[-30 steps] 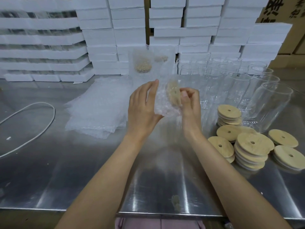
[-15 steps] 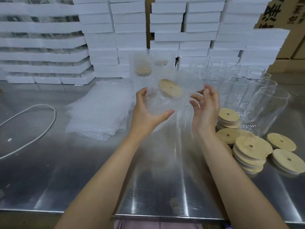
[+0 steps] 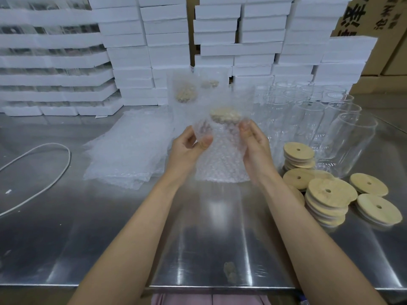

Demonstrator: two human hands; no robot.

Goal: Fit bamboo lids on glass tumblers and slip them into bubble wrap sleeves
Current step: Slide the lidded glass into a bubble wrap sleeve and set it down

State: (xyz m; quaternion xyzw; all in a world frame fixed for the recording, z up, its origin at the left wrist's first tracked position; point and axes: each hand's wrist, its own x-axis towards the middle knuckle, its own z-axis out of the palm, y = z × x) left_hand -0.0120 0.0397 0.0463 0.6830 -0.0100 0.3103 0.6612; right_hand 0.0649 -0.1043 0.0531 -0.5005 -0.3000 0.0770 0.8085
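Bubble-wrap sleeve (image 3: pixel 222 164) on lidded tumbler (image 3: pixel 224 115), gripped by left hand (image 3: pixel 187 150), right hand (image 3: pixel 255 148); wrapped pair (image 3: pixel 186 93) twelve o'clock; bare tumblers (image 3: pixel 350 142) two o'clock.

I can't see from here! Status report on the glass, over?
Left grip and right grip both hold the bubble-wrapped glass. Lid on. Spare lids off to the right, not in the way.

Bare left hand (image 3: pixel 187 148), bare right hand (image 3: pixel 256 148), pink garment (image 3: pixel 209 300) below
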